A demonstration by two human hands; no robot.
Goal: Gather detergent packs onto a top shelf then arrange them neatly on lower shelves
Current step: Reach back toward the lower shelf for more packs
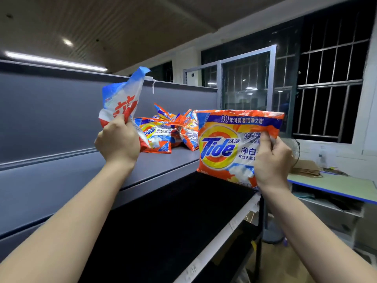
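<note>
Hard to count the pile of packs (163, 131) at the far end of the top shelf (163, 160), since they lie jumbled over each other and my left hand plus the pack it's holding cover the near ones, and the big Tide pack hides the right edge of the heap. Below the shelf lip it's just a dark gap so I can't make out what's on the lower shelf (214, 231), only its pale front edge. My right palm covers the lower right corner of the Tide pack's print too. Around me: a grey back panel (51, 115) behind the shelf, barred windows (330, 82) that are black outside, a fan (293, 148) partly behind my right hand, and a table (336, 186) with cardboard and small clutter too tiny to tell. My left hand (118, 141) is clamped round the bottom of a crumpled blue and white pack (122, 101) with red characters, raised above the shelf just in front of the pile. My right hand (273, 158) pinches the orange Tide pack (228, 144) by its right side, held upright, facing me, out past the shelf's front edge, well apart from the left hand
</note>
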